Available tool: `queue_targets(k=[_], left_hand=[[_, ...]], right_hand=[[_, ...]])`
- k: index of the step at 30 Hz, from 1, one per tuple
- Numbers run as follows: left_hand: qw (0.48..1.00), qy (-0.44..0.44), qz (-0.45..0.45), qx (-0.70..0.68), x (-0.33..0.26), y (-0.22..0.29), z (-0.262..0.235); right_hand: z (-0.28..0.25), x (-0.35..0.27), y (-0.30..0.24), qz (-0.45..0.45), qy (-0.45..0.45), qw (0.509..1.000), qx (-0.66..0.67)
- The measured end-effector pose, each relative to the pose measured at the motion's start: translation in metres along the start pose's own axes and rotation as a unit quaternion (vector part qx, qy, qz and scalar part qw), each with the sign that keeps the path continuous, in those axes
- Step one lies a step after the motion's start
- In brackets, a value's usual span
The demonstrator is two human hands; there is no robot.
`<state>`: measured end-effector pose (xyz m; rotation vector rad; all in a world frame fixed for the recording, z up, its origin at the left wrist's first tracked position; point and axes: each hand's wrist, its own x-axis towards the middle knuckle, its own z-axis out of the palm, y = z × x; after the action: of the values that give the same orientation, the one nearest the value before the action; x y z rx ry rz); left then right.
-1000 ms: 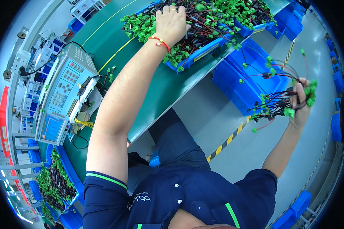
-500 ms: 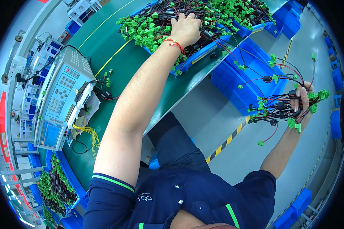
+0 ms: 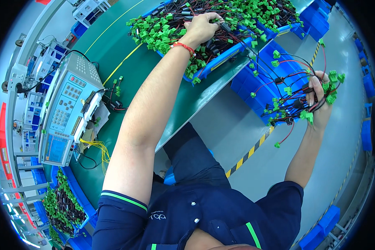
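My left hand [image 3: 202,29] is over a blue bin [image 3: 223,58] heaped with red-and-black cables that carry green terminal plugs and black cylindrical cores. Its thumb and fingers pinch together at a black wire on top of the heap; the exact grip is partly hidden. Off to the right, my right hand [image 3: 318,91] is wrapped round a bundle of the same cables [image 3: 298,102]. Green plugs stick out on both sides of that fist, and loose wires arch from it toward the bin.
An empty-looking blue bin [image 3: 275,62] sits below the table edge. A bench meter [image 3: 66,108] stands on the green table [image 3: 125,50] at left, with a few cables and yellow wires beside it. Another filled bin [image 3: 64,204] is lower left. Striped tape [image 3: 250,152] marks the floor.
My right hand has moved left and up with its cable bundle, closer to the table. My left hand has lifted slightly, its fingers now pinched at a wire on the heap.
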<state>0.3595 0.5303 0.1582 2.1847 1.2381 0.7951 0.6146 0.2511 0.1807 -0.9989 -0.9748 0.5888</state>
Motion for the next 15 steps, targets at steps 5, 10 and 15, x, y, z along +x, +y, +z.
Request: queue_targets(k=[5, 10, 15], left_hand=[[0.993, 0.087, -0.049, -0.058, 0.015, -0.009, 0.005], [0.998, 0.036, -0.061, -0.004, 0.006, 0.009, 0.006], [0.982, 0.010, 0.001, 0.190, 0.000, 0.008, 0.001]], right_hand=[[-0.010, 0.001, -0.003, -0.036, 0.003, 0.999, 0.040], [-0.107, -0.017, -0.022, -0.229, -0.020, 0.972, 0.056], [-0.168, -0.050, -0.072, -0.199, -0.046, 0.952, 0.227]])
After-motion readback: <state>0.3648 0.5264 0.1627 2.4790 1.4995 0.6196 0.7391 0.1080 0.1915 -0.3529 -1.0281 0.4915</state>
